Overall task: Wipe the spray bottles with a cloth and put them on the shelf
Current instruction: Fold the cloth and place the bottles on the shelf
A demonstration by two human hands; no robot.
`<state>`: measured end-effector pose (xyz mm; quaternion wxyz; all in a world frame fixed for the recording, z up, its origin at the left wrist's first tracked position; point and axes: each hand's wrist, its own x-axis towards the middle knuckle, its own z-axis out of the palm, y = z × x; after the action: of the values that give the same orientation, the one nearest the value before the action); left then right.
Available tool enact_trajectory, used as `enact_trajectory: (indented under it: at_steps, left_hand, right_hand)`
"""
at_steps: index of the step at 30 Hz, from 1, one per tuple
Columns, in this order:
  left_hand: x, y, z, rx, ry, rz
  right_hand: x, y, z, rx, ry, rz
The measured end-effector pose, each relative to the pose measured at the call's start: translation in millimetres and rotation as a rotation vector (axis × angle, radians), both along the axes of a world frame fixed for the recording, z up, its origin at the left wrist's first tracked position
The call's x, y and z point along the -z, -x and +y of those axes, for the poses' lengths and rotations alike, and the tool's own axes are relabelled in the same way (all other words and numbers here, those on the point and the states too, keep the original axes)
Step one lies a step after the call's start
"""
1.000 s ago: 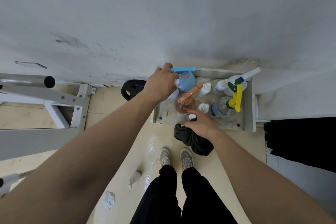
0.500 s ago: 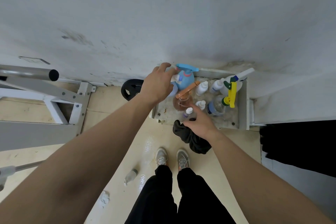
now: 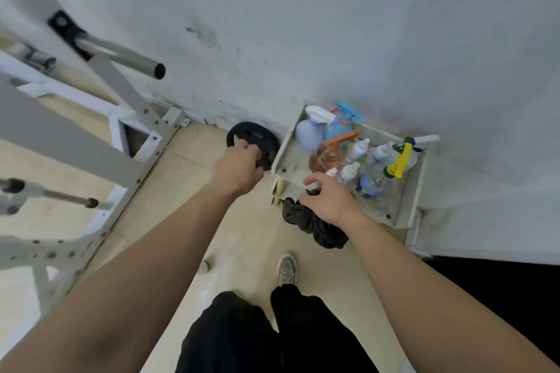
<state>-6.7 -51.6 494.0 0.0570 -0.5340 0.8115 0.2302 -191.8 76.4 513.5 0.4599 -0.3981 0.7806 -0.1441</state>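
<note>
One shelf [image 3: 420, 185] holds spray bottles [image 3: 306, 134], three in its far-left corner. Left hand [image 3: 239, 168] loosely curled, empty, off its left edge; right hand [image 3: 328, 200] grips one black cloth [image 3: 309, 221].

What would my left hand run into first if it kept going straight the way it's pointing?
Most likely the black weight plate leaning by the wall: your left hand points straight at it and overlaps its rim. Depth is unclear, so the plate may lie lower than the hand.
</note>
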Motion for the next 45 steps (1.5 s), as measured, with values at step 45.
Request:
enact_trajectory:
  at_steps: [45]
  left_hand:
    - [338.7, -284.2, 205.9, -0.909, -0.339, 0.200]
  right_hand:
    - [351.3, -263.0, 22.0, -0.548, -0.398, 0.004]
